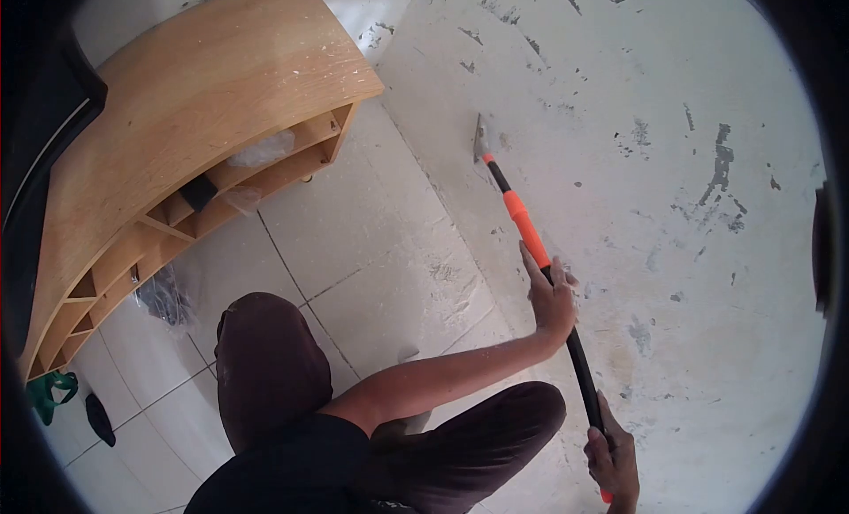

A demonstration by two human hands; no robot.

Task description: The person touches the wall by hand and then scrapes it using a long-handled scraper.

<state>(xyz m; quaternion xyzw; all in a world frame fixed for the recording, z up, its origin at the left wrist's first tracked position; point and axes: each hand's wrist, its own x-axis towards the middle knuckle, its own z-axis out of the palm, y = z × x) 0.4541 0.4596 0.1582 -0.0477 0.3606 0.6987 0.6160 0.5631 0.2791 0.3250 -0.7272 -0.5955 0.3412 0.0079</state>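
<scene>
A long-handled scraper [579, 368] with a black and orange shaft runs slantwise across the right half of the head view. Its metal blade [480, 141] rests against the pale, patchy wall [619, 222], low down near the floor. My left hand [553, 300] is closed around the middle of the shaft, just below the orange sleeve, with one finger stretched along it. Nearer its lower end, my right hand [612, 456] wraps the black grip; an orange tip shows beneath that hand.
A curved wooden desk [239, 54] with open shelves stands at the left, holding clear plastic bags [263, 149]. White dust and flakes lie on the tiled floor [340, 218] along the wall. A green item [51, 393] and a black object [100, 419] lie lower left. My bent knees [270, 364] are close below.
</scene>
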